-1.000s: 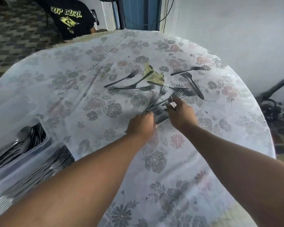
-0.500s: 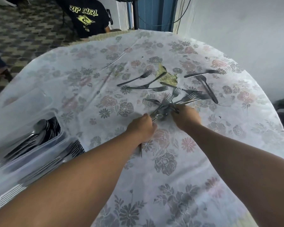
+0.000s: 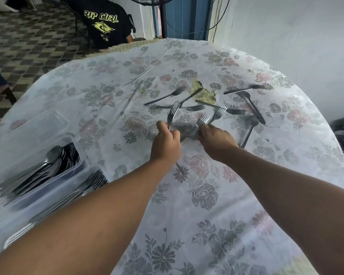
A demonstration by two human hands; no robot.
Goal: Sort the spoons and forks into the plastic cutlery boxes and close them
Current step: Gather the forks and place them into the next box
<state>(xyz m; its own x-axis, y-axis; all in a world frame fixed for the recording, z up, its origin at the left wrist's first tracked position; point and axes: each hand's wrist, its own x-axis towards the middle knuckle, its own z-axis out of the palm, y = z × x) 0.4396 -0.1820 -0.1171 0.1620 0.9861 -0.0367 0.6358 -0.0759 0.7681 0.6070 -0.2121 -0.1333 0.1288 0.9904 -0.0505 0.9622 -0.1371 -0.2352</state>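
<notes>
While the left hand (image 3: 165, 140) curls its grip round one fork (image 3: 172, 114), tines up and tilted toward the far side, the right hand (image 3: 216, 140) is clamped on a small bunch of forks (image 3: 205, 120) whose tines fan out just beyond the knuckles, so the step in hand looks like gathering the loose forks before carrying them over. To do it well, I would line the handles up in one direction before lifting, since the bunch is crossed and a slack hold could let one slide out. More scattered forks (image 3: 189, 108) lie on the floral cloth of the desk (image 3: 207, 195) just past the hands, some overlapping, and one blurred fork (image 3: 249, 129) sits beside the right wrist; taking these singly by the handle should be easier than raking them. The open fork box (image 3: 54, 201) is at the near left, with the spoon box (image 3: 28, 175) touching it on its far side; both are well filled, so new forks should go in tines-aligned. A clear lid (image 3: 38, 126) rests beyond them, still off
</notes>
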